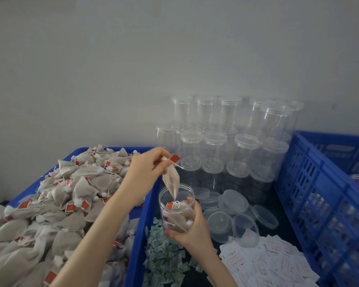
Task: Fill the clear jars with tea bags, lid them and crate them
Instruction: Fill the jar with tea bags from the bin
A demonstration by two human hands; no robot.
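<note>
Clear plastic marks the jar at the centre, held upright in the right hand, whose fingers wrap round its lower wall from behind and below. It stands open-topped, about half full of tea bags with red tags, above a heap of small green packets. The left hand reaches across from the left, its fingers pinching the top of one tea bag by its white knot and red tag; the bag hangs point-down with its tip just inside the jar's mouth.

Left of the hands, a blue bin holds a deep pile of tea bags. Behind the jar, empty lidded jars are stacked in tiers against the grey wall. Loose lids lie on the dark desk in front of the stack, and white slips are spread near the lower right. A blue crate stands at the right edge; a jar rim shows inside it.
</note>
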